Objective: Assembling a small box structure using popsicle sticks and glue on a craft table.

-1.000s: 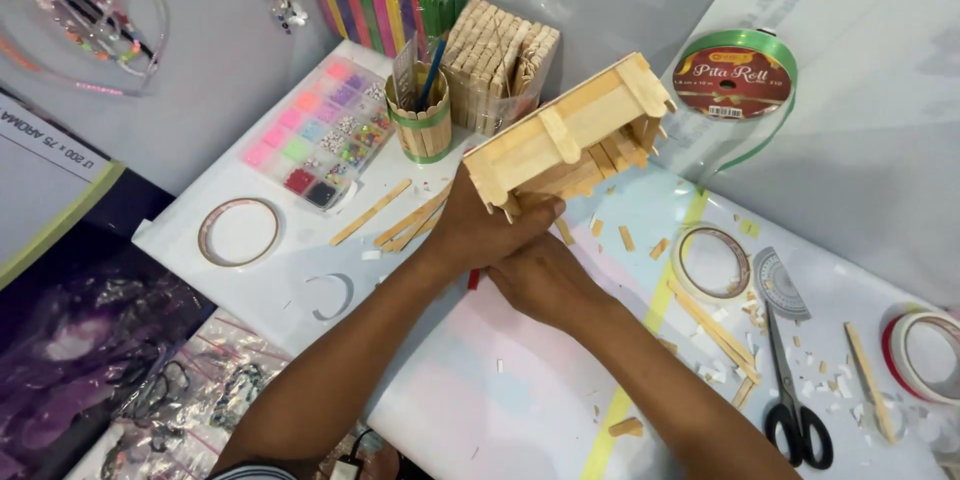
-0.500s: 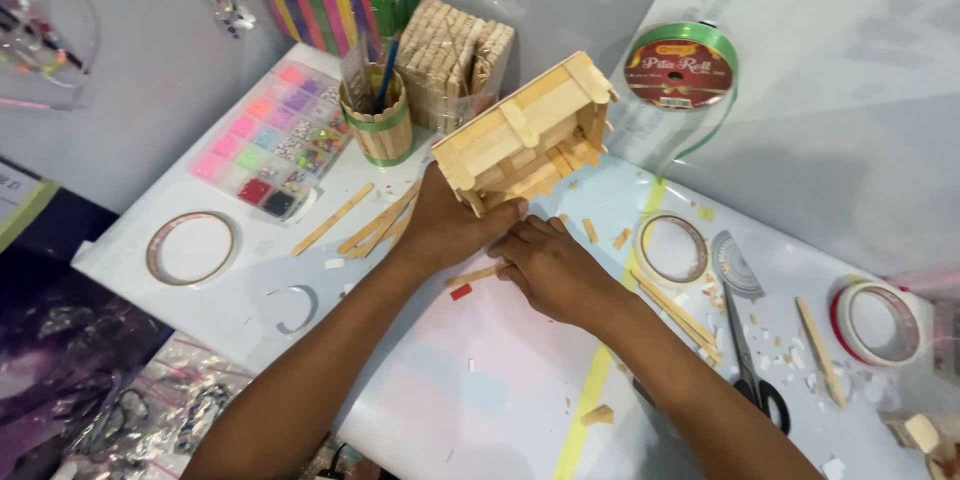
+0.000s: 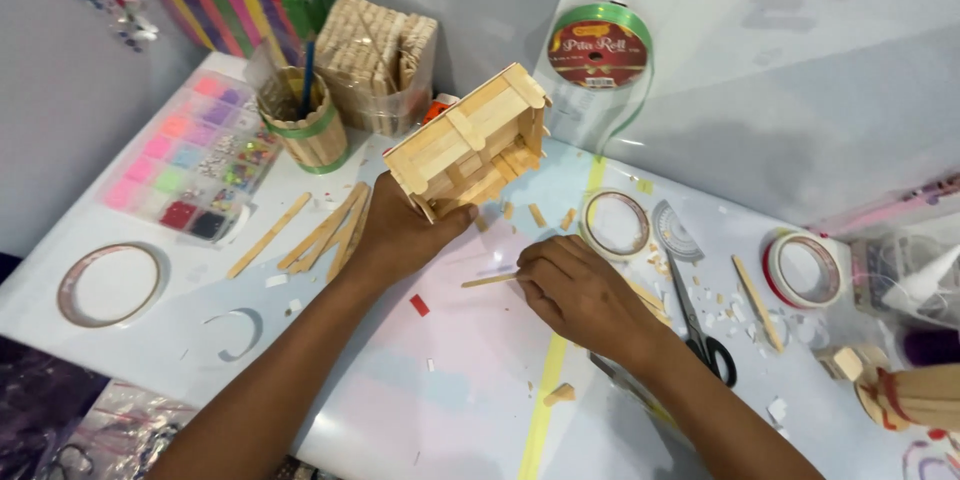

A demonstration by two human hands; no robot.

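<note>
Tilting above the table [image 3: 480, 380], the stick house [image 3: 468, 140] is grasped by the left hand [image 3: 400, 232]; a thin stick [image 3: 487, 281] is pinched by the right hand [image 3: 578, 292].

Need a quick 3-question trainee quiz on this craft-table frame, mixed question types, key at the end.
1. True or false: the left hand holds the stick house tilted up off the table.
2. What does the right hand pinch? A) scissors B) a single wooden stick C) a tape ring
3. Fill in: the green ribbon spool sits ____ the house, farther from the person.

Key
1. True.
2. B: the single wooden stick pokes out to the left of its fingertips; the scissors lie untouched to the right of the wrist.
3. Beyond (up and right in the picture).
</note>
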